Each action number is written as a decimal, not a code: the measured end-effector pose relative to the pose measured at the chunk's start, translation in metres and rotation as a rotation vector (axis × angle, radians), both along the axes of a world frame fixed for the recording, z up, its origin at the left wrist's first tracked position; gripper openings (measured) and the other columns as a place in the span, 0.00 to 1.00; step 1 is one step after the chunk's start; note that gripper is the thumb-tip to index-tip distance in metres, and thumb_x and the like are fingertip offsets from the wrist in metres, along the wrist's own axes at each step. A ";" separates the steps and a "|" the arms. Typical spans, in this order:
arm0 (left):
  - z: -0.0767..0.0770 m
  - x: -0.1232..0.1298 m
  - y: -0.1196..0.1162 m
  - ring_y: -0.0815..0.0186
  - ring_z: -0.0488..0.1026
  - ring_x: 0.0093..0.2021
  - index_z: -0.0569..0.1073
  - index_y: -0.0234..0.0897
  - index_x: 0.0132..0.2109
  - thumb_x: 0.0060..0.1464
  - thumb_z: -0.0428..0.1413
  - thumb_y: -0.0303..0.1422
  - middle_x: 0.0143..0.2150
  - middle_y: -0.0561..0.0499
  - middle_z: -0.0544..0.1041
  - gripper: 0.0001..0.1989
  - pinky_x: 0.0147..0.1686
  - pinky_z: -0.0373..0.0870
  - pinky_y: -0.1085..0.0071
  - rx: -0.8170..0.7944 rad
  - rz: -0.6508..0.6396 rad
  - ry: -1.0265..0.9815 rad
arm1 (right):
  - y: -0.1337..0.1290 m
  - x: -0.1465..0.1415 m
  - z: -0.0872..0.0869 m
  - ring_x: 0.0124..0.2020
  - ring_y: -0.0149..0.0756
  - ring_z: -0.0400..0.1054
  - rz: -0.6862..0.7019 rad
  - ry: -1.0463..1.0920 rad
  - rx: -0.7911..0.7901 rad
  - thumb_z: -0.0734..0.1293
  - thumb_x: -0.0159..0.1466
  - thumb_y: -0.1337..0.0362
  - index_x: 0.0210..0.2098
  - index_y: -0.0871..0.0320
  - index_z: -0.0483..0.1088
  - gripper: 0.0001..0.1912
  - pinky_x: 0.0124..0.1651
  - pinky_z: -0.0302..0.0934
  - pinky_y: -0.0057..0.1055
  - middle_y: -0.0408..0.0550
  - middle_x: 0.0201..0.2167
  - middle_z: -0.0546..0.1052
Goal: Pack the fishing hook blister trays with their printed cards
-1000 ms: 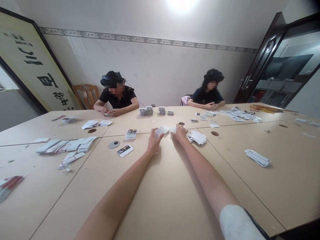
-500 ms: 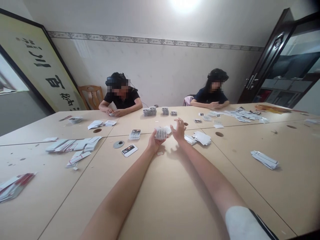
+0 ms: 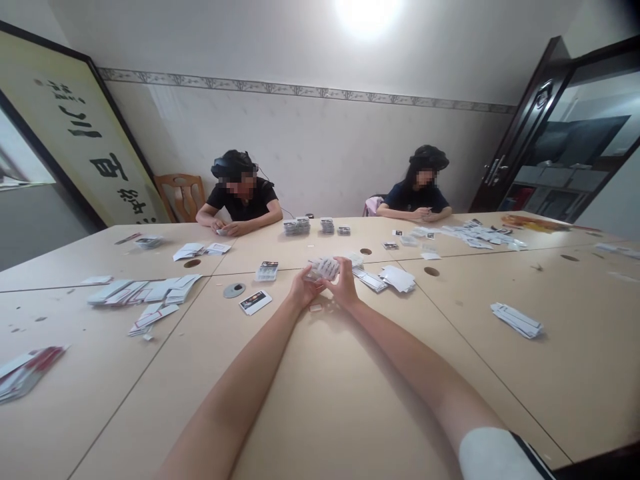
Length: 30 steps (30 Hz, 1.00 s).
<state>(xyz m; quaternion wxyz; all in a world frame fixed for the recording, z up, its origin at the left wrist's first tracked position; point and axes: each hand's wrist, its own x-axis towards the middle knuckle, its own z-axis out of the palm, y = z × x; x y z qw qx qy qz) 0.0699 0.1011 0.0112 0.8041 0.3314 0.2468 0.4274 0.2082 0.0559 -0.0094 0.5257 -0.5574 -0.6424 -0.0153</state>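
Observation:
Between my two hands is a small clear plastic blister pack (image 3: 326, 269) with rows of dark marks, tilted above the table. My left hand (image 3: 301, 288) supports it from the left and below, its fingers curled round the edge. My right hand (image 3: 344, 287) grips its right side between thumb and fingers. What lies inside the pack is too small to make out. Just left of my hands are a similar clear pack with a dark card (image 3: 267, 270) and a printed card (image 3: 255, 303). A small red-edged slip (image 3: 315, 307) lies below my left hand.
White cards (image 3: 397, 279) lie right of my hands, and a fanned row of cards (image 3: 145, 292) is at left. Stacked packs (image 3: 297, 227) stand at the far side. Two people (image 3: 240, 193) sit opposite, hands on small items. A grey disc (image 3: 235, 291) lies on the table.
My right hand, spread and apart from the pack before, has moved left and closed on its right side. The pack has tilted. The view has shifted slightly.

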 end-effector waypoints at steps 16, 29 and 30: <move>-0.002 0.009 0.003 0.61 0.75 0.45 0.72 0.33 0.54 0.64 0.53 0.47 0.50 0.44 0.76 0.22 0.47 0.74 0.59 0.016 -0.011 0.039 | 0.002 0.002 0.002 0.56 0.45 0.66 -0.021 -0.127 -0.067 0.69 0.65 0.55 0.54 0.59 0.67 0.21 0.58 0.61 0.46 0.52 0.53 0.71; -0.002 0.006 0.002 0.63 0.75 0.42 0.72 0.33 0.53 0.65 0.52 0.48 0.47 0.44 0.76 0.22 0.44 0.75 0.61 -0.040 0.063 0.103 | 0.039 0.064 0.027 0.60 0.49 0.61 -0.513 -0.066 -0.272 0.64 0.69 0.54 0.61 0.58 0.61 0.25 0.60 0.57 0.49 0.56 0.60 0.65; -0.002 0.006 0.002 0.63 0.75 0.42 0.72 0.33 0.53 0.65 0.52 0.48 0.47 0.44 0.76 0.22 0.44 0.75 0.61 -0.035 0.067 0.107 | 0.043 0.066 0.024 0.59 0.49 0.62 -0.526 -0.072 -0.308 0.65 0.68 0.54 0.60 0.58 0.63 0.24 0.60 0.57 0.51 0.54 0.59 0.67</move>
